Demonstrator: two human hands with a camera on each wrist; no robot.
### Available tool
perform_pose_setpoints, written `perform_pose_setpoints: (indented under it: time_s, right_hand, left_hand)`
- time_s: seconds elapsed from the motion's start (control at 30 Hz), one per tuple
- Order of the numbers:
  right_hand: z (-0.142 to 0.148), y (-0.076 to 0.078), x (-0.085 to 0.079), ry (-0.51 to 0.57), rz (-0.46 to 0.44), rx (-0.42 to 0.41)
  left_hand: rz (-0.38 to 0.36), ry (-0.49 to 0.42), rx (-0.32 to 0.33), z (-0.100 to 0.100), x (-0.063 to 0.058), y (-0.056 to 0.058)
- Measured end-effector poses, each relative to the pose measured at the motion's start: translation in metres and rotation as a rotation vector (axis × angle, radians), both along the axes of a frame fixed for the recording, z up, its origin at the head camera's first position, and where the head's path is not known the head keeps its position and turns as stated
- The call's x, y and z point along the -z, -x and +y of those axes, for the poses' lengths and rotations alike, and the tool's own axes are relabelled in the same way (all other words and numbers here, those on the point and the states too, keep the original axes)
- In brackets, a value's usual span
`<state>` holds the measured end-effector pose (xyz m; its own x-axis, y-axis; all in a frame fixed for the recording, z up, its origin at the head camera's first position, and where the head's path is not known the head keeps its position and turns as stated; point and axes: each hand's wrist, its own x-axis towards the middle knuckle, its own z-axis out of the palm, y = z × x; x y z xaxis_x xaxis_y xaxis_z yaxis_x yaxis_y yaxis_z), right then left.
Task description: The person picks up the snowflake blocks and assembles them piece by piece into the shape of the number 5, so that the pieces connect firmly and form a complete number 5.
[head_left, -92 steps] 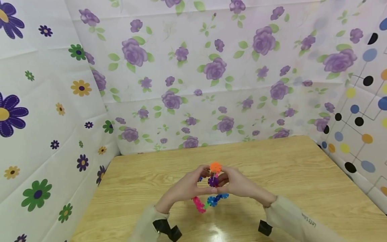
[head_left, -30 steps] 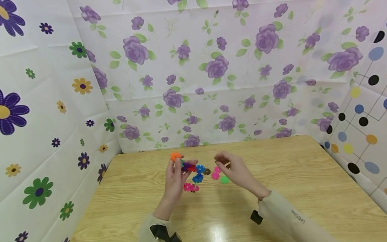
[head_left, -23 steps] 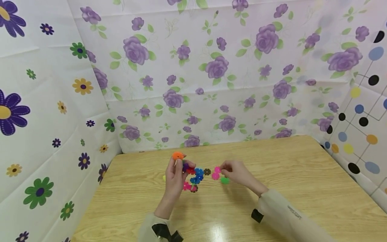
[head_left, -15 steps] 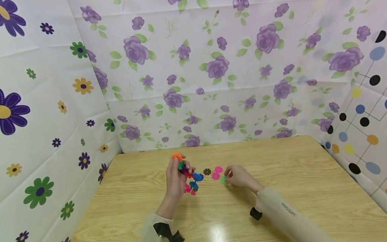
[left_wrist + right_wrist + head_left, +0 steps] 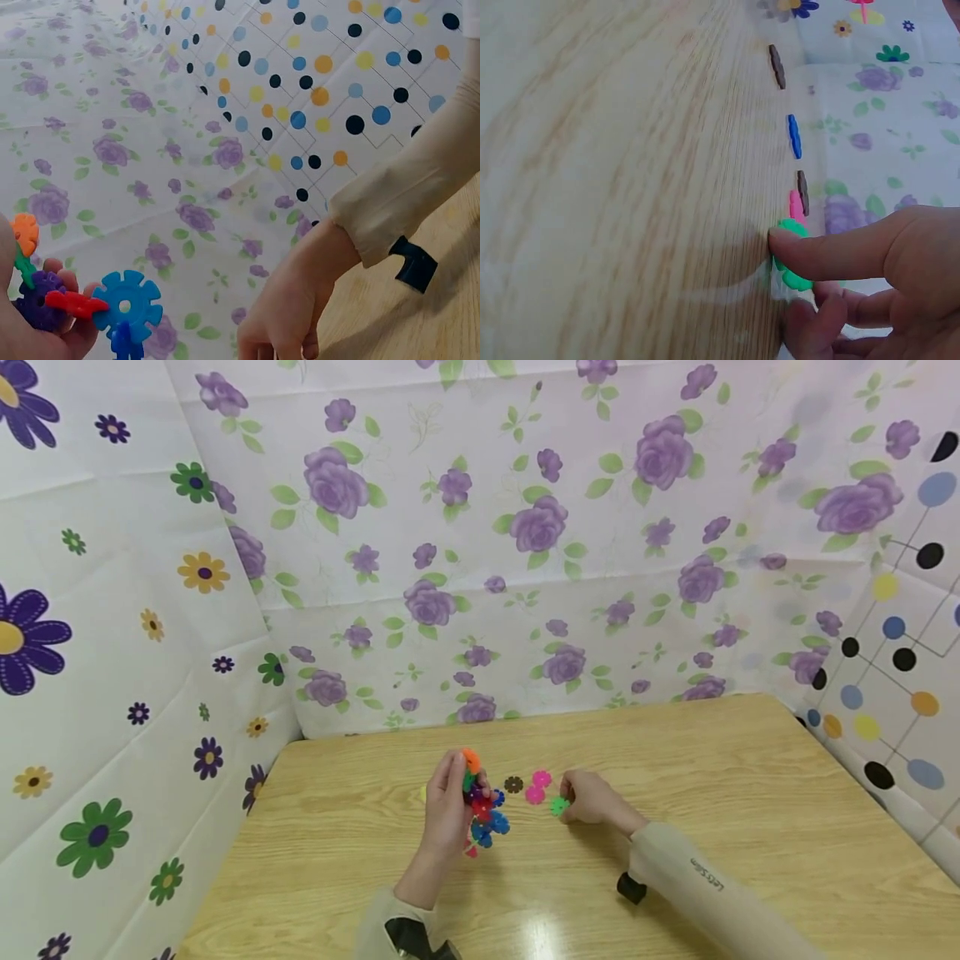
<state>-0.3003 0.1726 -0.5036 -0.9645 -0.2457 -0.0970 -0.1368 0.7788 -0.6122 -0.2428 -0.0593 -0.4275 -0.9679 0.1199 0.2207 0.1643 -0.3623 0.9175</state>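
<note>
My left hand [image 5: 444, 814] holds up a chain of linked plastic snowflake discs by its upper end. At the top is an orange disc [image 5: 471, 761], followed by green, purple and red ones. Blue discs [image 5: 491, 827] and a pink one hang lower. In the left wrist view a red disc [image 5: 75, 303] joins a large blue disc [image 5: 131, 296] beside the fingers. To the right, my right hand [image 5: 596, 797] pinches a loose green snowflake disc [image 5: 559, 807] at the tabletop. The right wrist view shows the thumb [image 5: 817, 255] pressed on that disc.
Two overlapping pink discs [image 5: 536, 794] lie just left of the green one, with a brown disc [image 5: 513, 785] beyond them. A blue disc [image 5: 794, 136] and another brown one lie farther along the wooden table [image 5: 675, 760]. Patterned cloths [image 5: 525, 610] rise around it.
Both hands were together at the chain; the right moved away to the right and down, and took hold of the green disc. The left went left, then slightly back right, turning the chain.
</note>
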Motion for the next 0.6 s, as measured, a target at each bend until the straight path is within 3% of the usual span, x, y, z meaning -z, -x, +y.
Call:
perform_pose_setpoints:
  time_s: [0.27,0.47,0.6]
  right_hand:
    - [0.002,-0.008,-0.004,0.171,0.058,-0.031]
    - [-0.003,-0.017,-0.028,0.305,0.159,-0.066]
    - [-0.008,-0.027,-0.048,0.384,0.267,-0.101]
  left_hand:
    - [0.037,0.207,-0.096,0.002,0.0,-0.001]
    - [0.084,0.278,-0.147,0.005,0.0,-0.003]
    - [0.102,0.282,-0.117,0.007,0.002,-0.003]
